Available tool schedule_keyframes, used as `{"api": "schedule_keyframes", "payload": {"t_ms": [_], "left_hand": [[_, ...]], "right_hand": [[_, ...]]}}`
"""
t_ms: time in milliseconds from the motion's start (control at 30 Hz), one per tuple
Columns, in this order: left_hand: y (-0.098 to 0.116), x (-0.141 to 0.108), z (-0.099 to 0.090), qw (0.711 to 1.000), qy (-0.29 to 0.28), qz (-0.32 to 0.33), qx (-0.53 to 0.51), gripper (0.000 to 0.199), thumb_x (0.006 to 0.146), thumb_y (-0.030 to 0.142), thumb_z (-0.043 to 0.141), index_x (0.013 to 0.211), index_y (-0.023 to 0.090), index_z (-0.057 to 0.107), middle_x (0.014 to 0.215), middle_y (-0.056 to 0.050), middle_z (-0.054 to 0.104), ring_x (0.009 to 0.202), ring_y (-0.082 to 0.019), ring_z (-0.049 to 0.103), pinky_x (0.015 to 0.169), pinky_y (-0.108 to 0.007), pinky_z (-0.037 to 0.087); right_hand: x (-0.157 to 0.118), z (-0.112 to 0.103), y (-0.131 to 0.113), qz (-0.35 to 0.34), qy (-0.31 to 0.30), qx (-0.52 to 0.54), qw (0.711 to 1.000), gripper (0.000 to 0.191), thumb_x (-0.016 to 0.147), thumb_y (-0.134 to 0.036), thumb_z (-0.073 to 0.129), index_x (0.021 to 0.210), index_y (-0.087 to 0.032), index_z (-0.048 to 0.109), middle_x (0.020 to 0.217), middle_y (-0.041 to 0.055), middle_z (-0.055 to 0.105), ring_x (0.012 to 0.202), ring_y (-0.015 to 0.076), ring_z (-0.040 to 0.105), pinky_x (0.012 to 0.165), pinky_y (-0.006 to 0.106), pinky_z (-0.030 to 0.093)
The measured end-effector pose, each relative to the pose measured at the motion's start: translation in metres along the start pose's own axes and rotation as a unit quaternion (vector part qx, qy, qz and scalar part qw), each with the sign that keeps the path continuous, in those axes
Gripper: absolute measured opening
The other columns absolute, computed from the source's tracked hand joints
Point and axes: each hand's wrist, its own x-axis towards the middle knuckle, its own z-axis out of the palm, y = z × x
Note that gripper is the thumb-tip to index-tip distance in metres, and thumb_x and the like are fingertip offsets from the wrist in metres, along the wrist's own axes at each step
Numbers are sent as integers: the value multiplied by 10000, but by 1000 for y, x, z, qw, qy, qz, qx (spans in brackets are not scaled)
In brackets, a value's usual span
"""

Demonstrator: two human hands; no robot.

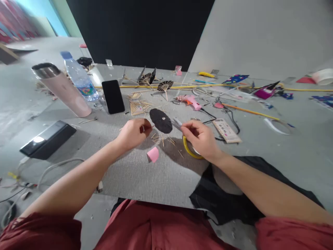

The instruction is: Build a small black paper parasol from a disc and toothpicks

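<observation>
My left hand (136, 132) is closed in a pinch at the left edge of a round black disc (160, 120) with a small pale dot at its centre. The disc is tilted above the table, and its underside is hidden. In my right hand (200, 138) is a pair of scissors (177, 123), its metal blades reaching toward the disc's right edge. A yellow ring (187, 148) shows under that hand; whether it belongs to the scissors I cannot tell. Below the disc are several thin wooden sticks (163, 139) and a curled pink paper piece (153, 155).
Behind lie a pink glue gun (191, 102), small stick-ribbed umbrella shapes (165, 86) and more sticks (137, 105). A phone (113, 97), a pink tumbler (66, 92), a water bottle (79, 78) and a power bank (48, 139) occupy the left. Black cloth (249, 205) hangs over the front right edge.
</observation>
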Motion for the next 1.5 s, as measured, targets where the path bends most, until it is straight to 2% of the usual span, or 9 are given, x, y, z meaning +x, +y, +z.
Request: {"api": "schedule_keyframes", "payload": {"t_ms": [100, 267, 400, 600, 900, 1100, 1333, 1500], "left_hand": [[7, -4, 4, 1000, -17, 22, -10, 126, 832, 196, 579, 842, 174, 703, 761, -28, 690, 642, -128, 586, 628, -253, 473], [10, -8, 11, 998, -40, 44, -16, 108, 845, 159, 571, 821, 168, 677, 747, -34, 668, 651, -133, 583, 630, -263, 473], [10, -9, 14, 998, -41, 45, -21, 106, 850, 145, 569, 806, 178, 660, 760, -33, 673, 673, -136, 589, 655, -270, 486], [8, -9, 16, 998, -33, 58, -19, 108, 859, 146, 569, 794, 174, 650, 763, -37, 678, 685, -141, 596, 667, -277, 483], [8, -9, 17, 998, -37, 53, -17, 125, 871, 161, 554, 803, 181, 656, 781, -37, 689, 697, -147, 606, 683, -288, 496], [7, -9, 18, 998, -33, 52, -23, 113, 865, 150, 567, 802, 182, 655, 780, -34, 689, 696, -145, 612, 688, -283, 499], [7, -9, 17, 997, -37, 57, -22, 106, 862, 154, 577, 812, 177, 667, 790, -38, 700, 713, -147, 629, 707, -281, 514], [7, -10, 17, 997, -27, 67, -25, 121, 859, 148, 568, 811, 183, 674, 803, -42, 709, 740, -156, 637, 720, -292, 529]], "right_hand": [[2, 0, -1, 6, 20, 14, 1000, 124, 924, -320, 653, 876, -206, 647, 740, 9, 646, 621, 139, 582, 560, 266, 472], [0, 0, -3, -84, 21, -40, 995, 45, 941, -239, 630, 924, -232, 671, 858, 42, 647, 759, 181, 613, 690, 340, 521], [-2, 1, 0, -149, 18, -85, 985, 154, 958, -192, 595, 1045, -260, 703, 950, 76, 661, 910, 232, 641, 806, 427, 528], [-5, 4, 5, -188, 8, -86, 978, 270, 960, -155, 579, 1170, -276, 695, 980, 84, 632, 926, 235, 626, 813, 443, 526], [-6, 4, 4, -188, -18, -100, 977, 282, 968, -175, 564, 1194, -288, 687, 1004, 86, 641, 946, 245, 629, 812, 455, 527], [-6, 4, 5, -186, 6, -87, 979, 293, 969, -151, 558, 1198, -283, 683, 999, 89, 632, 934, 239, 630, 804, 449, 531], [-5, 5, 3, -201, -28, -100, 974, 284, 981, -163, 544, 1201, -281, 679, 994, 81, 630, 931, 232, 624, 793, 430, 530], [-5, 4, 2, -169, 26, -76, 982, 162, 967, -170, 570, 1080, -250, 654, 967, 69, 646, 901, 225, 630, 802, 414, 520]]}}
